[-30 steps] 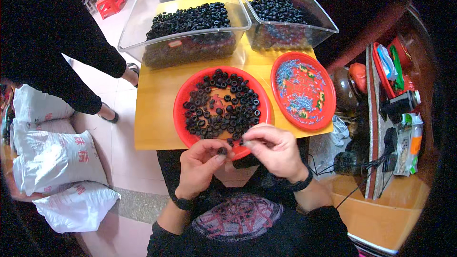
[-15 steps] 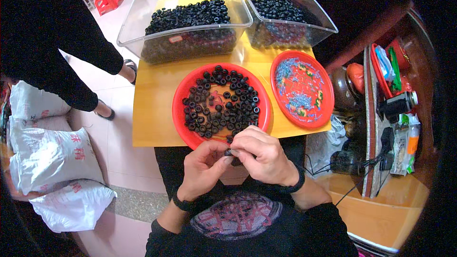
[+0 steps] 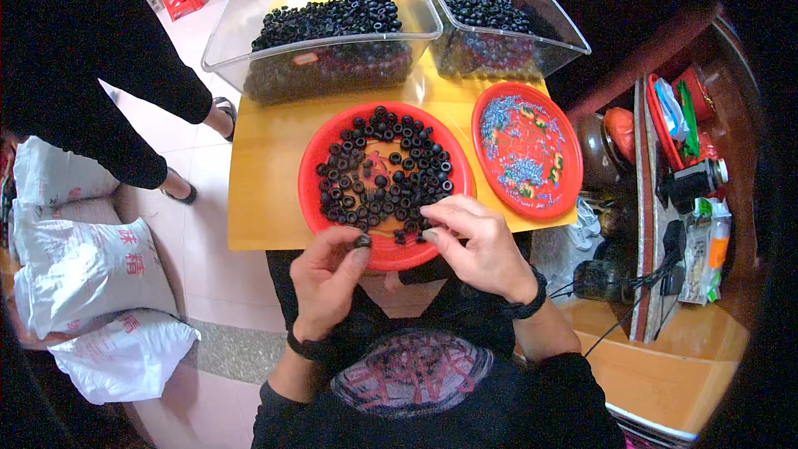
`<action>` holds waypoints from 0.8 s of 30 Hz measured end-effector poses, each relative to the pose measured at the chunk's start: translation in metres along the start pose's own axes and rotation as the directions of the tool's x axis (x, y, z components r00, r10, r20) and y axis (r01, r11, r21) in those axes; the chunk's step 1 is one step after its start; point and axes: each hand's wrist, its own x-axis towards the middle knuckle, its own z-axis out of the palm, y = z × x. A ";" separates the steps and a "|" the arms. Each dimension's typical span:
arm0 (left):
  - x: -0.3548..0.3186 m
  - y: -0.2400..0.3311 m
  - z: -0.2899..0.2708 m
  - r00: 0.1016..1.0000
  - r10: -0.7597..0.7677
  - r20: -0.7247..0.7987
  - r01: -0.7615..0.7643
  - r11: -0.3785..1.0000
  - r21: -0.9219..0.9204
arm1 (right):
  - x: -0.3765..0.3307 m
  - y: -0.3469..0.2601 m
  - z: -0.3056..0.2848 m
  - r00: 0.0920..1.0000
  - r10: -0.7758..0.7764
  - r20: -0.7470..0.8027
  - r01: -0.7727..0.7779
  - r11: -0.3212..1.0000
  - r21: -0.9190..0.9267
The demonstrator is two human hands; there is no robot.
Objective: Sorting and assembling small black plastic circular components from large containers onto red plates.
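A round red tray point(image 3: 312, 199) in front of me holds many small black ring-shaped pieces point(image 3: 339, 185). My left hand point(image 3: 326, 278), at the tray's near left edge, pinches one black round piece point(image 3: 362, 241) between thumb and forefinger. My right hand point(image 3: 482, 254) reaches over the near right rim. Its thumb and forefinger are apart, with the tips close to the black pieces there. Some smaller black bits point(image 3: 402, 238) lie just left of those fingertips.
The yellow table point(image 3: 266, 175) also carries two clear plastic bins point(image 3: 324, 54) point(image 3: 507, 46) of black pieces and a red tray point(image 3: 492, 187) with small bluish bits. White sacks point(image 3: 96, 270) lie left on the floor, near a standing person's legs point(image 3: 158, 58). A cluttered shelf point(image 3: 644, 258) stands right.
My hands, together before, have parted. The left moved left with the black round piece; the right moved up and right over the tray.
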 end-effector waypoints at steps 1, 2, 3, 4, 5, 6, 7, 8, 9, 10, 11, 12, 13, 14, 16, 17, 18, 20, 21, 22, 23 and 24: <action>0.002 -0.005 -0.005 1.000 0.016 -0.005 -0.016 0.999 -0.030 | 0.002 0.004 0.001 0.997 -0.077 0.020 0.079 0.990 -0.116; 0.003 -0.007 -0.007 1.000 0.016 -0.003 -0.016 0.999 -0.033 | 0.003 0.008 0.002 0.987 -0.151 0.048 0.158 0.961 -0.228; 0.004 -0.007 -0.008 0.999 0.008 -0.033 -0.011 0.996 -0.086 | 0.002 0.011 0.005 0.988 -0.149 0.047 0.156 0.960 -0.231; 0.004 -0.007 -0.010 0.997 -0.001 -0.071 -0.008 0.991 -0.135 | 0.001 0.013 0.013 0.981 -0.157 0.116 0.185 0.934 -0.305; 0.003 -0.007 -0.012 0.997 0.006 -0.072 -0.018 0.987 -0.158 | 0.002 0.013 0.019 0.970 -0.158 0.185 0.219 0.901 -0.374; 0.003 -0.007 -0.012 0.997 0.007 -0.075 -0.019 0.987 -0.160 | 0.003 0.011 0.022 0.969 -0.160 0.187 0.221 0.901 -0.374; 0.002 -0.006 -0.011 0.997 0.011 -0.080 -0.025 0.985 -0.171 | 0.004 0.009 0.025 0.963 -0.147 0.227 0.230 0.885 -0.405; 0.002 -0.006 -0.011 0.996 0.015 -0.086 -0.030 0.983 -0.181 | 0.006 0.008 0.028 0.955 -0.132 0.266 0.240 0.868 -0.434; 0.001 -0.006 -0.011 0.996 0.016 -0.086 -0.032 0.983 -0.182 | 0.007 0.008 0.029 0.942 -0.099 0.320 0.247 0.850 -0.465; 0.001 -0.007 -0.011 0.998 0.007 -0.069 -0.020 0.982 -0.188 | 0.007 0.009 0.031 0.942 -0.100 0.321 0.248 0.850 -0.465; 0.001 -0.007 -0.012 0.999 -0.002 -0.051 -0.008 0.981 -0.193 | 0.006 0.012 0.035 0.940 -0.106 0.325 0.268 0.820 -0.506; 0.001 -0.007 -0.011 0.999 -0.001 -0.053 -0.009 0.981 -0.194 | 0.007 0.013 0.036 0.936 -0.114 0.333 0.289 0.788 -0.544; 0.001 -0.007 -0.011 0.998 -0.011 -0.054 0.001 0.983 -0.185 | 0.008 0.012 0.036 0.936 -0.114 0.334 0.290 0.787 -0.544; 0.001 -0.007 -0.011 0.998 -0.022 -0.055 0.012 0.984 -0.177 | 0.008 0.011 0.036 0.929 -0.108 0.353 0.296 0.790 -0.537; 0.002 -0.008 -0.009 0.999 -0.022 -0.045 0.014 0.984 -0.178 | 0.009 0.011 0.036 0.923 -0.100 0.371 0.300 0.792 -0.532; 0.003 -0.009 -0.008 0.999 -0.024 -0.035 0.017 0.984 -0.179 | 0.009 0.012 0.036 0.928 -0.114 0.356 0.305 0.782 -0.544; 0.004 -0.009 -0.007 0.999 -0.023 -0.032 0.017 0.984 -0.180 | 0.009 0.012 0.037 0.931 -0.129 0.342 0.311 0.771 -0.556; 0.007 -0.009 -0.004 0.999 -0.035 -0.019 0.032 0.989 -0.145 | 0.008 0.014 0.037 0.940 -0.113 0.320 0.285 0.778 -0.560; 0.007 -0.008 -0.004 0.999 -0.034 -0.017 0.031 0.989 -0.146 | 0.008 0.015 0.038 0.947 -0.102 0.304 0.264 0.787 -0.558; 0.007 -0.007 -0.003 0.999 -0.048 -0.016 0.046 0.989 -0.144 | 0.009 0.017 0.038 0.947 -0.105 0.304 0.266 0.786 -0.559; 0.007 -0.005 -0.004 0.998 -0.061 -0.019 0.057 0.988 -0.142 | 0.010 0.021 0.038 0.958 -0.139 0.251 0.252 0.825 -0.506; 0.005 -0.005 -0.007 0.998 -0.053 -0.035 0.047 0.988 -0.146 | 0.012 0.021 0.040 0.963 -0.175 0.207 0.252 0.859 -0.447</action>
